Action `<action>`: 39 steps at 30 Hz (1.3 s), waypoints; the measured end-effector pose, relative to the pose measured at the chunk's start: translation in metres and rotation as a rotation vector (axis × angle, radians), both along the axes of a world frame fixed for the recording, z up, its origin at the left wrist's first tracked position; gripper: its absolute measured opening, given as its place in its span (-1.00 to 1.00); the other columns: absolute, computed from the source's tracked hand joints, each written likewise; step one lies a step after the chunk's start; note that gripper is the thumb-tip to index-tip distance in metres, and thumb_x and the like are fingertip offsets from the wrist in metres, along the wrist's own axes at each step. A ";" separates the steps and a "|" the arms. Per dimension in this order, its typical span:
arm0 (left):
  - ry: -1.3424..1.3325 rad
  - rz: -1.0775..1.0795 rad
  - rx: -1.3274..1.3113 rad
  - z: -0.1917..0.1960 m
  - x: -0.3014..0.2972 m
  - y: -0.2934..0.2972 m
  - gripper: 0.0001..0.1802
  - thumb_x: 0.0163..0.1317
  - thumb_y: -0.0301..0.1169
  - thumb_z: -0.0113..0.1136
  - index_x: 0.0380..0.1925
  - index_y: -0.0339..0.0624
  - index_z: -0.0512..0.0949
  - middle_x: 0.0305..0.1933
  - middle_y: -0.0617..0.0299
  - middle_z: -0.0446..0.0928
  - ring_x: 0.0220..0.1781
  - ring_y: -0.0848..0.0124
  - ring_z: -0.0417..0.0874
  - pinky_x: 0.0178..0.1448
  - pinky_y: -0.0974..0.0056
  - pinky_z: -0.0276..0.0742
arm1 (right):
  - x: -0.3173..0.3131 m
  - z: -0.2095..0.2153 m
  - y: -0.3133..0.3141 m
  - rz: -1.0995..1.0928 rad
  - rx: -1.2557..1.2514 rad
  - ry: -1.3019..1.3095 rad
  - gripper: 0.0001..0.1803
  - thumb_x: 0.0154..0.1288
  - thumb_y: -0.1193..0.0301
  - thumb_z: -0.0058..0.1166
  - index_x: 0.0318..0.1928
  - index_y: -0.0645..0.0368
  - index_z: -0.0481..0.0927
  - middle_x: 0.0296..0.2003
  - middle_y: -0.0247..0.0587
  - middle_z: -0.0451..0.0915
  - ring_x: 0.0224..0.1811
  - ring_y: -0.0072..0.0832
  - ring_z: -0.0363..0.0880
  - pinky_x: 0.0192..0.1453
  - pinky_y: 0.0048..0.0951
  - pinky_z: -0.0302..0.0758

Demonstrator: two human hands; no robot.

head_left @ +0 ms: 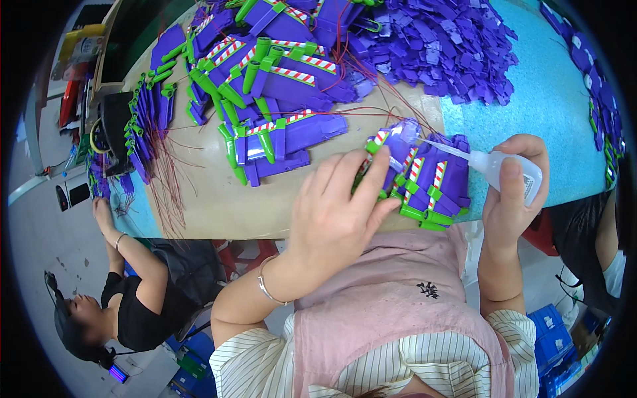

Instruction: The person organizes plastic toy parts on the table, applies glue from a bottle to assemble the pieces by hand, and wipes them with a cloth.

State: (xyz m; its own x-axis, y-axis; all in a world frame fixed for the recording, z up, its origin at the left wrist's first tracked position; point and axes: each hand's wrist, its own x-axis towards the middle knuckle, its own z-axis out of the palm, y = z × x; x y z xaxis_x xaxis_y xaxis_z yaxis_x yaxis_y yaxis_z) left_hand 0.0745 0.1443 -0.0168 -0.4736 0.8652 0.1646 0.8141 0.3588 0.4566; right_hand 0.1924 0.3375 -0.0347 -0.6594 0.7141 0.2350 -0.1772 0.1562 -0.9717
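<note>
Gripping a small clear plastic squeeze bottle with a long thin nozzle (507, 171), the right hand (514, 192) has its fingers wrapped tight around the body, thumb on the near side. The nozzle tip points left and touches the top end of a purple plastic toy part with green clips and red-white striped stickers (398, 149). That part is pinned down by the left hand (335, 212), fingers closed over its near edge, right at the front of the tan cardboard sheet (219, 205) on the blue table (551, 99). More of the same finished purple parts sit stacked just right of it (434, 189), and a bigger heap (272, 66) with thin red wires lies further back. Loose small purple pieces (444, 46) are piled at the far right. Another person in black (133, 305) sits low on the left, hand up at the table edge.
</note>
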 end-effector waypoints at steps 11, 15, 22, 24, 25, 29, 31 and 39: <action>0.295 0.278 -0.065 0.000 -0.040 -0.029 -0.64 0.05 -0.57 0.29 -0.11 -0.24 0.49 0.02 -0.02 0.51 -0.01 0.00 0.52 0.07 0.07 0.41 | 0.002 -0.002 0.003 0.034 0.011 -0.036 -0.85 0.27 0.49 0.18 -0.20 0.24 0.51 -0.30 -0.38 0.49 -0.33 -0.75 0.38 -0.26 -0.68 0.30; 0.173 0.194 0.036 0.009 -0.026 -0.025 -0.56 -0.01 -0.57 0.32 -0.06 -0.30 0.49 -0.03 -0.01 0.51 -0.08 0.05 0.49 0.00 0.07 0.43 | 0.000 0.001 -0.002 0.055 0.010 -0.034 -0.85 0.26 0.50 0.19 -0.20 0.25 0.51 -0.31 -0.37 0.51 -0.32 -0.74 0.40 -0.26 -0.68 0.33; 0.122 0.119 0.081 0.009 -0.012 -0.013 -0.49 -0.05 -0.59 0.35 -0.01 -0.31 0.51 0.01 0.01 0.50 -0.09 0.06 0.47 -0.01 0.09 0.41 | -0.003 0.005 -0.007 0.116 0.005 -0.044 -0.83 0.24 0.54 0.20 -0.19 0.26 0.51 -0.30 -0.33 0.54 -0.33 -0.72 0.45 -0.26 -0.67 0.38; 0.113 0.112 0.077 0.006 -0.011 -0.012 -0.47 -0.07 -0.59 0.35 0.01 -0.30 0.51 0.02 0.03 0.49 -0.08 0.08 0.46 -0.02 0.10 0.41 | -0.003 0.005 -0.008 0.115 -0.006 -0.033 -0.83 0.24 0.54 0.21 -0.19 0.27 0.51 -0.30 -0.32 0.55 -0.33 -0.72 0.46 -0.27 -0.67 0.38; 0.128 0.113 0.069 0.007 -0.011 -0.012 -0.46 -0.08 -0.60 0.36 0.01 -0.29 0.52 0.02 0.05 0.50 -0.08 0.08 0.46 -0.02 0.10 0.41 | -0.003 0.006 -0.008 0.125 -0.006 -0.061 -0.82 0.23 0.55 0.22 -0.19 0.27 0.51 -0.30 -0.31 0.55 -0.33 -0.71 0.46 -0.28 -0.67 0.39; 0.148 0.121 0.045 0.008 -0.010 -0.011 -0.46 -0.10 -0.60 0.36 0.00 -0.26 0.55 0.03 0.08 0.50 -0.09 0.11 0.46 -0.01 0.10 0.42 | -0.006 0.008 -0.012 0.167 -0.007 -0.078 -0.79 0.20 0.57 0.25 -0.19 0.28 0.51 -0.31 -0.30 0.57 -0.35 -0.70 0.49 -0.31 -0.67 0.40; 0.156 0.119 0.041 0.009 -0.010 -0.011 -0.47 -0.11 -0.61 0.36 -0.01 -0.26 0.56 0.03 0.09 0.50 -0.09 0.11 0.47 -0.01 0.10 0.42 | -0.007 0.008 -0.012 0.190 0.034 -0.088 -0.78 0.19 0.58 0.26 -0.19 0.28 0.51 -0.32 -0.30 0.58 -0.36 -0.70 0.49 -0.32 -0.66 0.41; 0.203 0.118 0.048 0.008 -0.009 -0.010 -0.50 -0.11 -0.61 0.36 -0.04 -0.25 0.59 0.01 0.11 0.52 -0.12 0.14 0.47 -0.02 0.14 0.42 | -0.008 0.008 -0.010 0.155 0.075 -0.113 -0.77 0.18 0.58 0.27 -0.19 0.29 0.51 -0.35 -0.29 0.58 -0.39 -0.70 0.50 -0.34 -0.67 0.40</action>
State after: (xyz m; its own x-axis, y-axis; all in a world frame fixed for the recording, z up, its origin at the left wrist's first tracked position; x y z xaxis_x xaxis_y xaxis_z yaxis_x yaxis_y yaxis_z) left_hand 0.0656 0.1342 -0.0085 -0.5243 0.7945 0.3065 0.8445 0.4387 0.3072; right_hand 0.1846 0.3278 -0.0264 -0.7849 0.5856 0.2023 -0.0954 0.2083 -0.9734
